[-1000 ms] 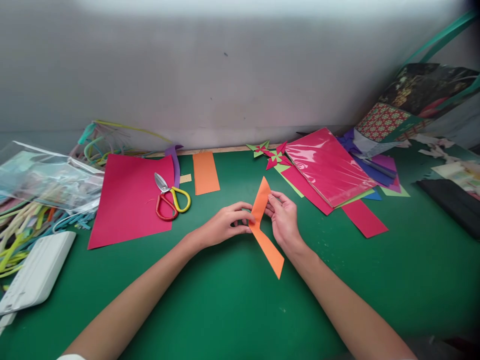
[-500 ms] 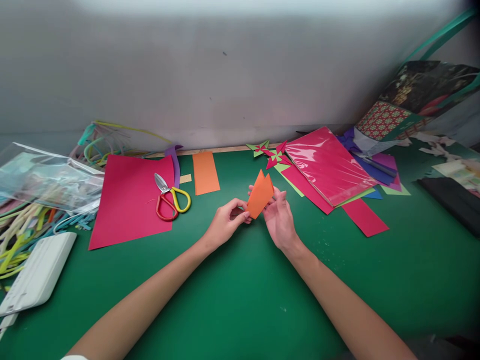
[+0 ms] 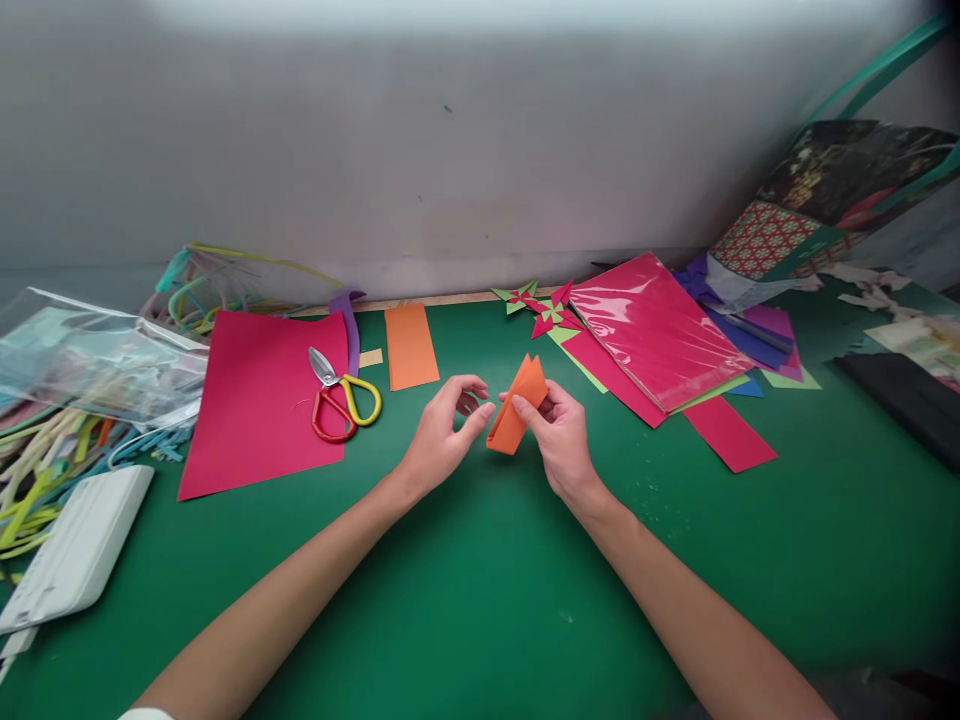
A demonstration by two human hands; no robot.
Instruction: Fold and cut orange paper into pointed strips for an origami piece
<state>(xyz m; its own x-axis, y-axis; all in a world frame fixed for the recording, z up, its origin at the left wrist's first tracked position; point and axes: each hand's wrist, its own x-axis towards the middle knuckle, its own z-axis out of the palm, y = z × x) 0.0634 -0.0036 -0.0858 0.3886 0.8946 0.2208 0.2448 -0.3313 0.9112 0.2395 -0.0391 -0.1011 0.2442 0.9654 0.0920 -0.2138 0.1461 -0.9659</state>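
Note:
A folded piece of orange paper (image 3: 511, 425) with two pointed tips at its top is held just above the green table (image 3: 465, 580). My right hand (image 3: 561, 435) pinches it from the right, thumb across its front face. Just to its left is my left hand (image 3: 448, 430), fingers curved and apart from the thumb, with nothing in it. Behind the hands lie two red and green folded paper stars (image 3: 553, 313). An orange paper strip (image 3: 412, 347) lies flat beyond my left hand.
Scissors (image 3: 336, 398) with red and yellow handles rest on a large red sheet (image 3: 262, 400) at left. A white power bank (image 3: 79, 545) and coloured strips (image 3: 45, 470) lie farther left. At right are a plastic-wrapped red paper pack (image 3: 664, 330), a black case (image 3: 900, 405) and a patterned bag (image 3: 787, 240).
The left hand has let go of the folded orange paper and drawn back slightly left. The right hand has gone from open beside the paper to gripping it, and the paper has turned and lowered a little.

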